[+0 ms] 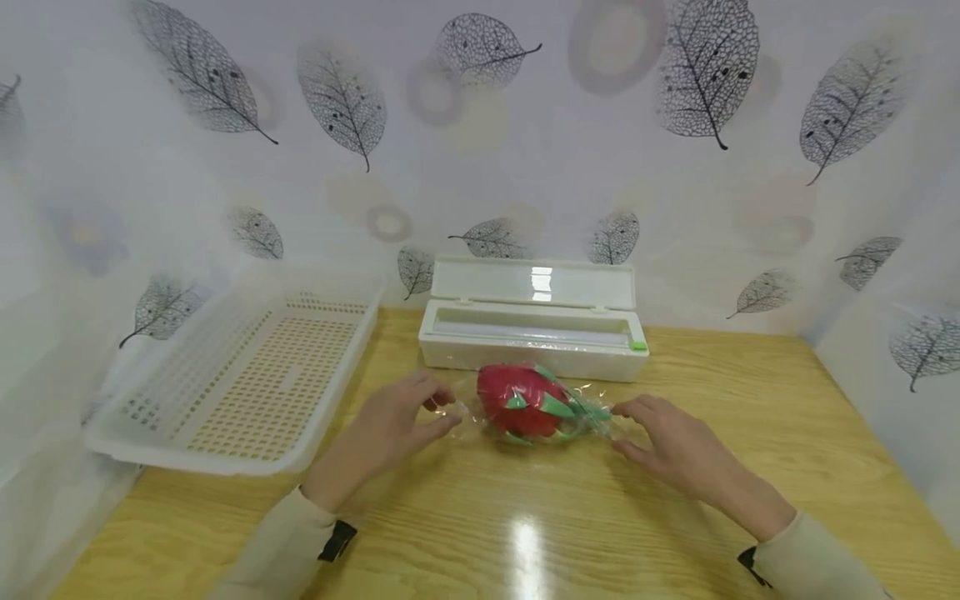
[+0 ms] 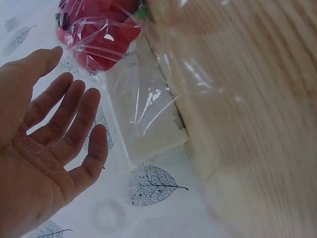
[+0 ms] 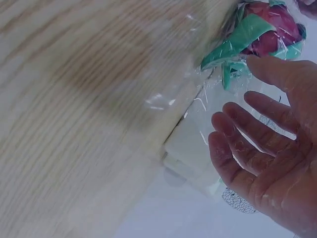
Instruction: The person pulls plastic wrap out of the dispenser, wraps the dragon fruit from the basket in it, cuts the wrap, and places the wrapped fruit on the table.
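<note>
A red dragon fruit [image 1: 517, 402] with green scales lies on the table, wrapped in clear cling film [image 2: 106, 37]. My left hand [image 1: 401, 421] is at the film's left end, thumb and fingers relaxed and apart. On the other side, my right hand [image 1: 678, 446] has its loosely bent fingers beside the fruit's green tip. Both wrist views show the palms with nothing gripped; whether fingertips touch the film, I cannot tell. Right behind the fruit stands a white cling film box [image 1: 534, 354], lid up, with a roll of film [image 1: 532, 333] inside.
A white perforated plastic basket [image 1: 326, 433] stands at the left of the wooden table [image 1: 600, 542]. A leaf-patterned covering [image 1: 525, 183] rises behind the box and at both sides. The green slider [image 1: 638, 345] sits at the box's right end.
</note>
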{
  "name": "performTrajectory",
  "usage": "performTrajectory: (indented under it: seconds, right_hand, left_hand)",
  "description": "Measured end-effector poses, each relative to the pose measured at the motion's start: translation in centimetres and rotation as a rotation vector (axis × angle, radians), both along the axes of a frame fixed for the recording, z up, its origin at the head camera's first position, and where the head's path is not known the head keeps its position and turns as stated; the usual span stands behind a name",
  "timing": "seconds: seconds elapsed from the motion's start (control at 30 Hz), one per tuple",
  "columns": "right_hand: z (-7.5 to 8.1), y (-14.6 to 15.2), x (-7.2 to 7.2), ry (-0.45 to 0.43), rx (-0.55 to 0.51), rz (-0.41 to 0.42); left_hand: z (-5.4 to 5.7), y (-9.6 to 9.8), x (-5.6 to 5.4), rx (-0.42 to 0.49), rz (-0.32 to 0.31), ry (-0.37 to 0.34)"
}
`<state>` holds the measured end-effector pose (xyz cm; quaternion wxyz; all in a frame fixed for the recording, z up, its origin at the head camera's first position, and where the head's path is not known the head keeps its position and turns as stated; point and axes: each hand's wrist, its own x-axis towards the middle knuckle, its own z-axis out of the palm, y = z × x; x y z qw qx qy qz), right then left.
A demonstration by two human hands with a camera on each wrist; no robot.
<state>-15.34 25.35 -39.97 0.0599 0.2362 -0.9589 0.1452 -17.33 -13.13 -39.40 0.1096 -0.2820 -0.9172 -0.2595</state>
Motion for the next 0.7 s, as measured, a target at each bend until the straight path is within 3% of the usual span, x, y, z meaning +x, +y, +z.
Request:
performTrajectory:
  seconds: [0.2,0.4,0.7]
  right_hand:
    - [0.4,0.9,-0.6,-0.034,-0.055,-0.008]
    - [0.7,0.6,-0.7,-0.086,-0.055,0.001]
    - [0.1,-0.9,-0.9,-0.145,0.037,-0.062]
  left_hand:
    - [-0.3,-0.1,0.6,-0.011,0.024,0.019]
    - [-1.2,0.4,1.0,-0.016,0.006,0.065]
    - [-2.1,1.2,1.3,-0.118,0.149,-0.059]
